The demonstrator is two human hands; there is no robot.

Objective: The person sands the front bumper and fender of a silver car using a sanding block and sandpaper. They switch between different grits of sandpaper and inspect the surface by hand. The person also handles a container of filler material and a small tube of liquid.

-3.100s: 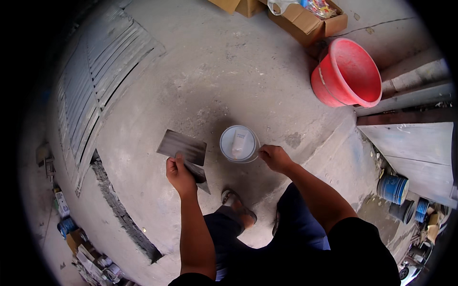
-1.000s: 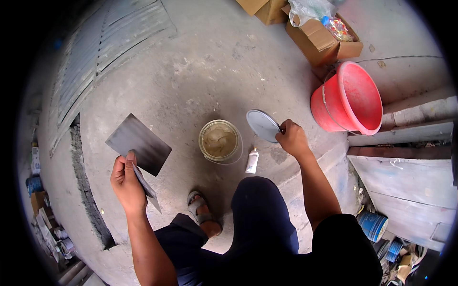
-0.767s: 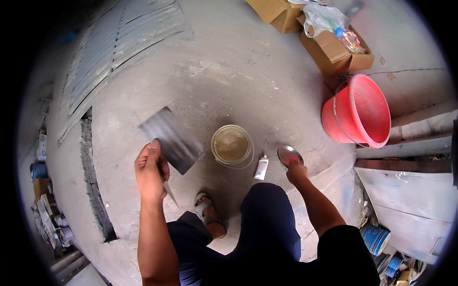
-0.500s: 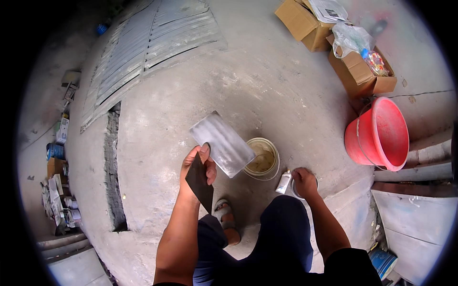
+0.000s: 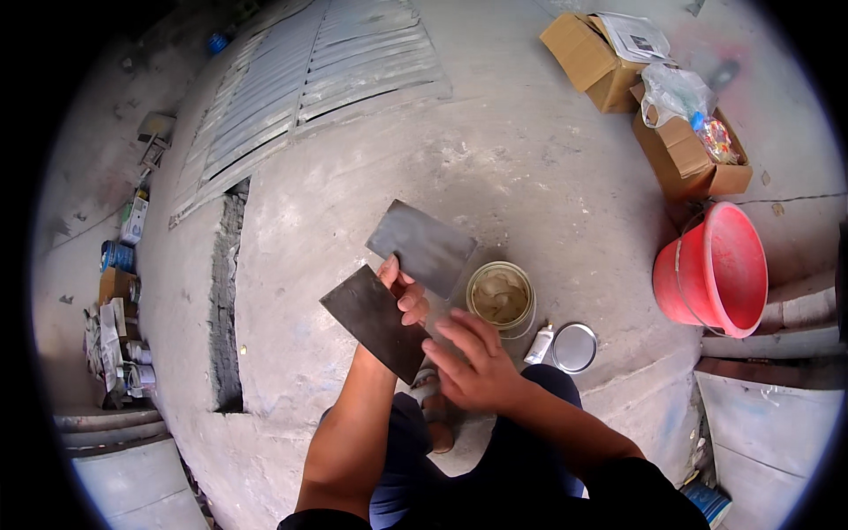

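Note:
Two thin rectangular metal plates are in my left hand (image 5: 410,291), whose fingers are closed on them. The grey plate (image 5: 424,247) points away from me, toward an open can (image 5: 523,327) of beige putty (image 5: 501,294). Nearer to me, the dark plate (image 5: 371,316) lies across the hand and wrist. My right hand (image 5: 474,364) holds nothing, its fingers stretched apart by the dark plate's right edge; whether they touch it I cannot tell. A white tube (image 5: 539,344) and a round metal lid (image 5: 574,348) lie on the floor right of the can.
At the right stands a red bucket (image 5: 685,274), with open cardboard boxes (image 5: 676,155) behind it. A long slot (image 5: 227,309) cuts the floor at the left, below slatted metal panels (image 5: 309,88). Boxes and tins (image 5: 115,283) line the left wall.
My right hand has left the lid and come over to the plates, its fingers opening. The dark plate now shows more of its face, and the grey one has turned.

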